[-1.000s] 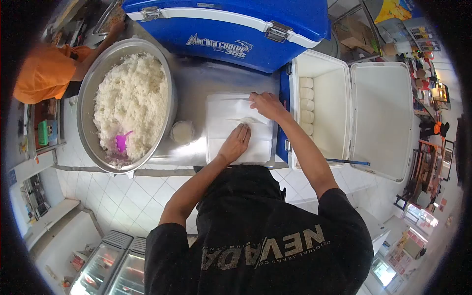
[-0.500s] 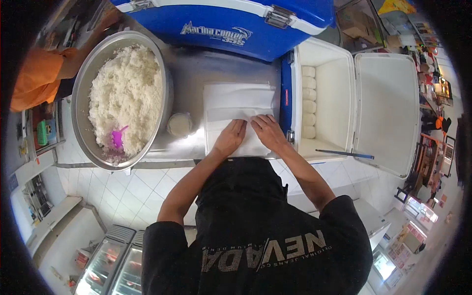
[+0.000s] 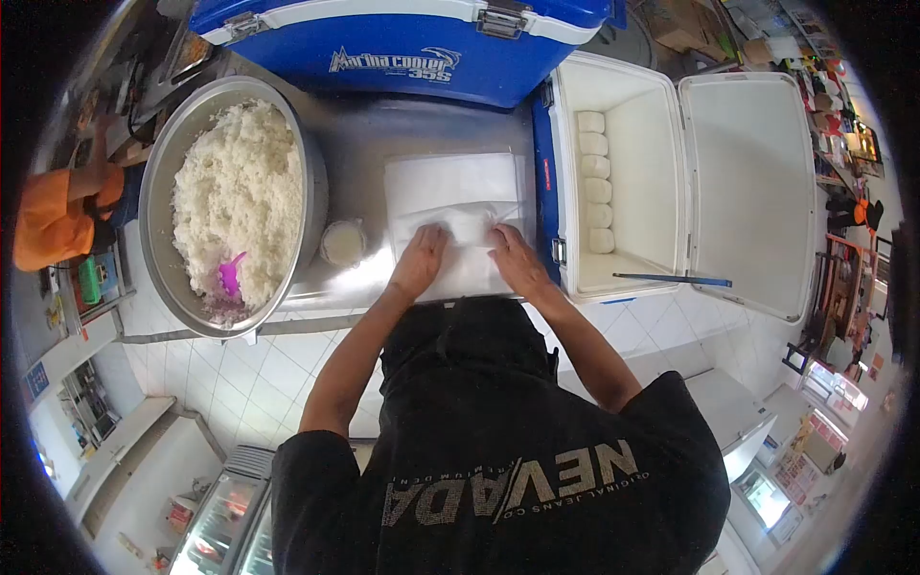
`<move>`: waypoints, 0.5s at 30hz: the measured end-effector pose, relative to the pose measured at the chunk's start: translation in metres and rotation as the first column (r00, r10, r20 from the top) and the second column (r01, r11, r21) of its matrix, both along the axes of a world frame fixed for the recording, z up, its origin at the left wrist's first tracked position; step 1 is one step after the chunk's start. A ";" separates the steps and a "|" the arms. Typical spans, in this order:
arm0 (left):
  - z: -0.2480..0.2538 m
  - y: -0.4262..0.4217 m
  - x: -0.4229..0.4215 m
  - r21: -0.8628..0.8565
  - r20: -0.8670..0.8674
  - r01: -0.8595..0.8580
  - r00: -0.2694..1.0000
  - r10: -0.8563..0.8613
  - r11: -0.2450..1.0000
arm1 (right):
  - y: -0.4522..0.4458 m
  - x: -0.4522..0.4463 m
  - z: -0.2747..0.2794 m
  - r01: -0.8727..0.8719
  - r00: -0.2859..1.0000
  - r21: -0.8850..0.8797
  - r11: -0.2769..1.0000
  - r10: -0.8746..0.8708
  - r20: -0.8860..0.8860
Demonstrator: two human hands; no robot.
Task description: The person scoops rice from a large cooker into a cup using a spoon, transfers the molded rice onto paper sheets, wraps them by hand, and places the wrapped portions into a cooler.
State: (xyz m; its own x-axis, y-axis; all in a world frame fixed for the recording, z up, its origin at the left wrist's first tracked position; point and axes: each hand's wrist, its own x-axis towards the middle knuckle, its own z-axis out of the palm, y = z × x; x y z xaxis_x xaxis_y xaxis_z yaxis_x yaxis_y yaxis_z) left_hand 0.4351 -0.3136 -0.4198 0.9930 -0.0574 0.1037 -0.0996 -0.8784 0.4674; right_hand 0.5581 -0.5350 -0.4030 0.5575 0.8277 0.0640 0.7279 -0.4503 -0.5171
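A white paper parcel [image 3: 468, 226], partly rolled, lies across a stack of white paper sheets [image 3: 450, 175] on the metal table. My left hand [image 3: 420, 264] holds its left end with bent fingers. At the right end, my right hand [image 3: 518, 264] has its fingers curled against the paper. What is inside the parcel is hidden. To the left stands a large metal basin [image 3: 158, 259] of white cooked rice [image 3: 240, 172], with a purple scoop [image 3: 231, 275] stuck in it. Between basin and paper is a small round container [image 3: 343, 243] with whitish contents.
An open cooler box [image 3: 642, 182] at the right holds a row of white wrapped parcels [image 3: 596, 167]; its lid [image 3: 747, 192] hangs out to the right. A closed blue cooler [image 3: 402, 62] stands behind the paper. A person in an orange shirt [image 3: 43, 220] is at far left.
The flat folded paper between my hands is now a raised, rolled parcel. My hands have moved apart to its two ends. The camera view has shifted slightly.
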 end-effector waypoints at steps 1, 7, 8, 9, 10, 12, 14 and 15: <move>-0.001 0.001 0.001 0.001 -0.007 0.017 1.000 -0.017 1.000 | -0.005 0.002 -0.007 -0.015 0.999 -0.086 0.996 0.018 0.028; 0.054 0.029 0.065 -0.274 -0.605 -0.370 0.784 0.140 0.888 | 0.053 0.052 0.039 0.146 0.948 -0.619 0.772 -0.289 -0.137; 0.048 0.031 0.070 -0.213 -0.544 -0.350 0.818 0.187 0.912 | 0.060 0.056 0.043 0.160 0.965 -0.598 0.785 -0.253 -0.073; 0.042 0.031 0.074 -0.073 -0.356 -0.274 0.905 0.232 0.959 | 0.063 0.060 0.046 0.174 0.976 -0.578 0.797 -0.219 -0.009; 0.036 0.031 0.076 0.083 -0.152 -0.222 0.961 0.233 0.971 | 0.062 0.064 0.044 0.103 0.994 -0.454 0.885 -0.082 0.067; 0.024 0.028 0.075 0.197 0.025 -0.144 0.990 0.142 0.970 | 0.053 0.069 0.034 -0.103 0.952 -0.213 0.972 0.159 0.263; 0.009 0.024 0.064 0.100 -0.028 -0.035 0.999 0.038 0.994 | 0.041 0.051 0.006 -0.063 0.981 -0.265 0.962 0.108 0.160; 0.006 0.019 0.053 0.111 0.017 -0.016 1.000 0.014 0.994 | 0.038 0.043 0.004 -0.041 0.991 -0.290 0.956 0.077 0.113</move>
State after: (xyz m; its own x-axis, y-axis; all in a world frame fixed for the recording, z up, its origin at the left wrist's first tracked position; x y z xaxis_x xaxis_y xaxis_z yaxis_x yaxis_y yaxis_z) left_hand 0.4880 -0.2945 -0.4139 0.9921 -0.0544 0.1133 -0.0925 -0.9264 0.3651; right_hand 0.6006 -0.4968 -0.3993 0.5101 0.8523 -0.1159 0.8069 -0.5208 -0.2787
